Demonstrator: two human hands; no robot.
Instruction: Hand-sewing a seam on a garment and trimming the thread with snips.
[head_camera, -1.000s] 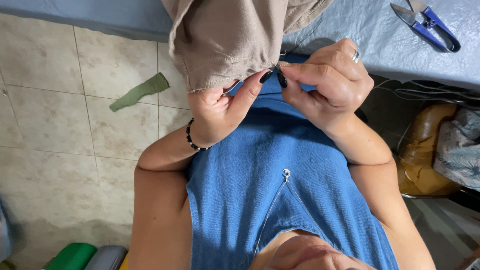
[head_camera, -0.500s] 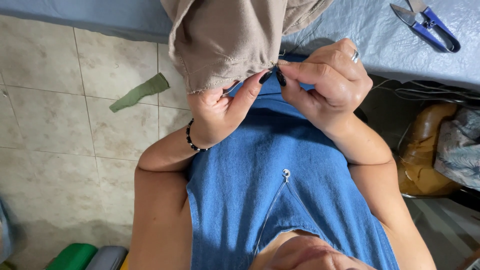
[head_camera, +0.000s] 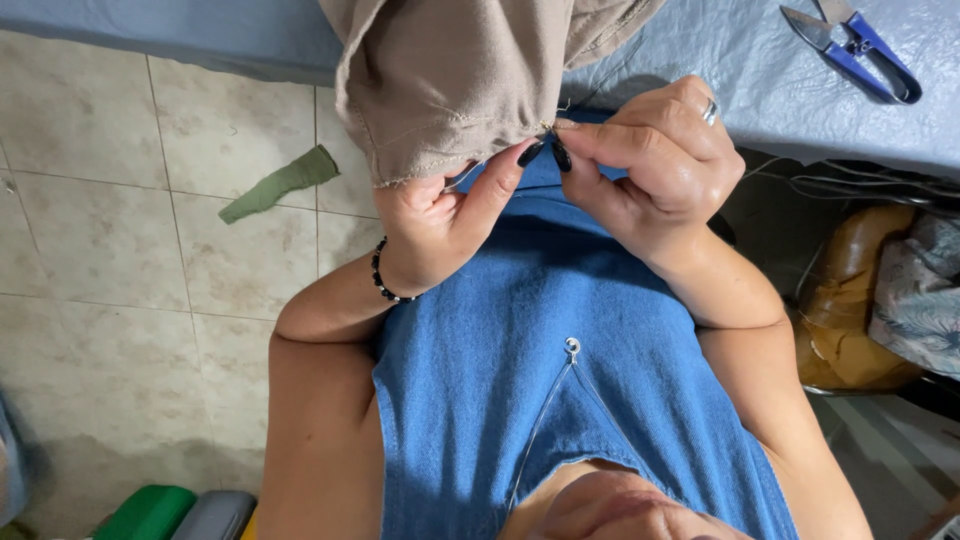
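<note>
The fingertips of the right hand (head_camera: 655, 170) pinch the stitched edge of the soft tan cloth (head_camera: 450, 75), right at its corner. The nails are dark and pointed. A silver ring sits on one finger. The left hand (head_camera: 440, 225) is just beside it, touching the same edge. Its thumb presses up on the cloth and its other fingers curl under the hem, so it grips the cloth too. A black bead bracelet (head_camera: 383, 280) goes around the left wrist.

The tan cloth hangs down from the grey-blue table top (head_camera: 760, 80), in front of the person's blue denim top (head_camera: 540, 380). A thin thread runs from the cloth by the right fingers.

Blue-handled thread snips (head_camera: 850, 45) lie on the table, well apart from the hands. A green strip of fabric (head_camera: 280, 183) lies on the pale tiled floor (head_camera: 120, 250). A brown bag (head_camera: 850, 300) sits low on the right.
</note>
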